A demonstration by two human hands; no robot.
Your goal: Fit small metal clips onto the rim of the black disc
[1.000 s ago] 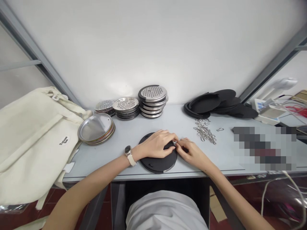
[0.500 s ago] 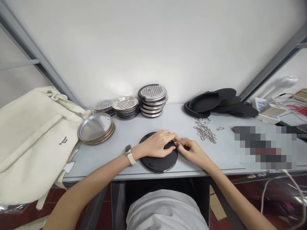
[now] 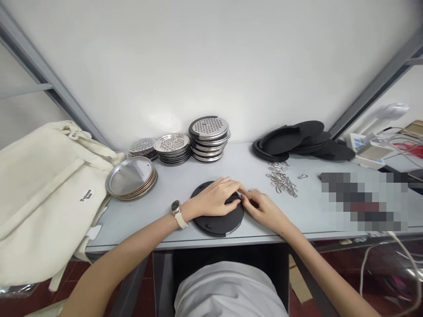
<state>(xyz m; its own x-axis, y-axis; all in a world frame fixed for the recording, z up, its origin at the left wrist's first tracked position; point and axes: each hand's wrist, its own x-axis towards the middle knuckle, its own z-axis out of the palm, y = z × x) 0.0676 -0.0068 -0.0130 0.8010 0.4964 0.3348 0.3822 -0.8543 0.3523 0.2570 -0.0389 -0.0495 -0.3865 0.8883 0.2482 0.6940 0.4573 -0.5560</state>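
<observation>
A round black disc with small slots lies flat near the front edge of the table. Across its top rests my left hand, its thumb and fingers closed on the disc near the right rim. My right hand meets it there, thumb and forefinger pinched on a small silver metal clip. Fingers cover most of this clip, so I cannot tell whether it passes through the disc. Beyond my right hand lies a pile of similar metal snap clips, with one single clip apart from it.
Perforated metal grater discs stand in stacks along the wall. Plain metal discs are piled at the left beside a cream bag. More black round covers lie at the back right, near a white device. A blurred-out item lies right.
The fingertips of both hands have shifted slightly at the disc's right rim, and less of the metal clip shows. Otherwise only the camera view has moved a little.
</observation>
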